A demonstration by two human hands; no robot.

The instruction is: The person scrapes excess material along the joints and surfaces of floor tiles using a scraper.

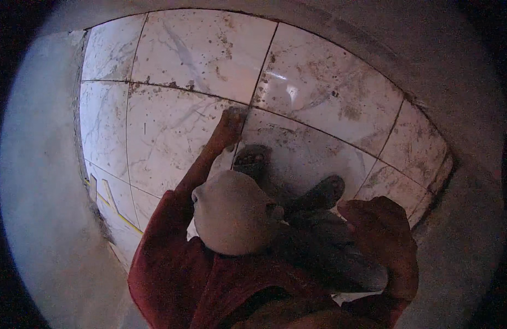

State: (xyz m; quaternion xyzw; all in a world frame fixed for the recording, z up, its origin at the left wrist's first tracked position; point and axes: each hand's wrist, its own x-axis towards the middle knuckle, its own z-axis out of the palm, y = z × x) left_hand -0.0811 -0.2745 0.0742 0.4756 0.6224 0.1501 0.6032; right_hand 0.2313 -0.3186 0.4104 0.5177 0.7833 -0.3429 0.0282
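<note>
The left hand [229, 130] is lowered to the stained floor tiles [179, 123], beside the crossing of the dark joints [264, 63]; whether anything is gripped cannot be told. The right hand [378, 222] is loosely curled, its contents unclear, with a shoe [333, 187] seen to its left. Dirt is spread beyond both hands.

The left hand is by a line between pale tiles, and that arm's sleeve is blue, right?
Not quite: the head view shows that the sleeve is dark red, not blue. The left hand is indeed by a line between pale tiles.
</note>
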